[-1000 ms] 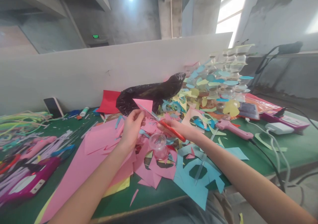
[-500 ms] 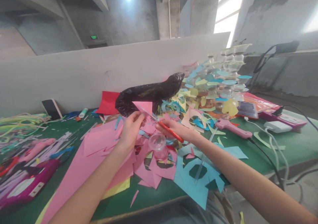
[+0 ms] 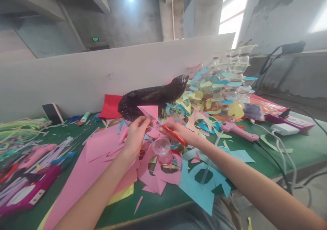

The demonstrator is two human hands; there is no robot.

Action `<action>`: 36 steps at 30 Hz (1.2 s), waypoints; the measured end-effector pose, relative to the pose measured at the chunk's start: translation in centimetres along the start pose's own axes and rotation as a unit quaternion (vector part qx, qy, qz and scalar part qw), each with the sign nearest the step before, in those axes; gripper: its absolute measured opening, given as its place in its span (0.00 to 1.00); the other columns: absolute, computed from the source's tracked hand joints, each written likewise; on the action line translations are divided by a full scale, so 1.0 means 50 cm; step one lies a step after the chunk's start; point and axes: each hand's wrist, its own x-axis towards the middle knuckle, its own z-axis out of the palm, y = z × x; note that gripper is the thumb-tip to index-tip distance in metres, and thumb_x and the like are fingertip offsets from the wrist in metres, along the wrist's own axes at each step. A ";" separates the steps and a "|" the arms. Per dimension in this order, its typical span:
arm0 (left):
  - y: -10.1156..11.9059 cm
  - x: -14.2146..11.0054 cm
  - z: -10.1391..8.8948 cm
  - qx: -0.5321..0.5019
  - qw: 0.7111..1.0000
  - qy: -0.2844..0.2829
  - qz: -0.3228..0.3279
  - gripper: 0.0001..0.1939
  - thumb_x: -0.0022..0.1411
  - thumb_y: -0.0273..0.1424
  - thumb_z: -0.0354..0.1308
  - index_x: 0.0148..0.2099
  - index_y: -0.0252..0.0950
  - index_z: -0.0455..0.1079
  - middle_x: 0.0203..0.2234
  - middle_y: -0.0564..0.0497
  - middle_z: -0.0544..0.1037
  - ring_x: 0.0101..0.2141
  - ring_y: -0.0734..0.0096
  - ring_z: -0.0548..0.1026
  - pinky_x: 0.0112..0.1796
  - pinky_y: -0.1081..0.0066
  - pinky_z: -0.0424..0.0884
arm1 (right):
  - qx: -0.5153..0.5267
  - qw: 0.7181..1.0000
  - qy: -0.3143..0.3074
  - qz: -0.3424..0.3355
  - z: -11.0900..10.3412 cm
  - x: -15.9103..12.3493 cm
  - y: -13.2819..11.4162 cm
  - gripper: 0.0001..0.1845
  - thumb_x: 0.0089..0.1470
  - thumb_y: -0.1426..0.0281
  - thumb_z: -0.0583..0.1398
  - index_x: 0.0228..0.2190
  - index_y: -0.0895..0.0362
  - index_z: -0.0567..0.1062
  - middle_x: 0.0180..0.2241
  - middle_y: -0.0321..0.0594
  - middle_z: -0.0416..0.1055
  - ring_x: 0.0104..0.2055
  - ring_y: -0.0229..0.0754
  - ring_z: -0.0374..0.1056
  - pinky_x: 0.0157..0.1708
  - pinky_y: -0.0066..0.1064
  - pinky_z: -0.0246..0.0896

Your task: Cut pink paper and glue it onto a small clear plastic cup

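My left hand (image 3: 138,131) pinches a piece of pink paper (image 3: 151,111) above the middle of the table. In my right hand (image 3: 176,131) is a pair of scissors with red handles (image 3: 178,138), its blades lying across the pink paper. How far the blades are apart I cannot make out. Just below my hands stands a clear plastic cup (image 3: 161,147) with a narrow waist, on pink scraps. Pink sheets (image 3: 102,148) are piled left of it, and a cut blue sheet (image 3: 196,185) with a hole lies to the right.
A black plastic bag (image 3: 150,95) lies against the white partition. Stacked clear cups with coloured paper (image 3: 237,73) rise at the back right. A pink glue gun (image 3: 240,131) and cables lie to the right; a magenta power strip (image 3: 30,189) is at the left.
The pink paper has shifted very slightly between my hands, and the scissors are still across it. The whole view has moved a little. Nothing was let go.
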 end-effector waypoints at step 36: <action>-0.010 0.001 0.007 -0.042 0.999 -0.017 -0.005 0.14 0.49 0.39 0.67 0.29 0.37 0.68 0.24 0.55 0.73 0.27 0.75 0.72 0.34 0.73 0.69 | -0.049 0.999 0.005 -0.004 -0.001 0.004 0.003 0.30 0.57 0.43 0.52 0.20 0.54 0.57 0.19 0.29 0.55 0.22 0.35 0.52 0.25 0.30 0.48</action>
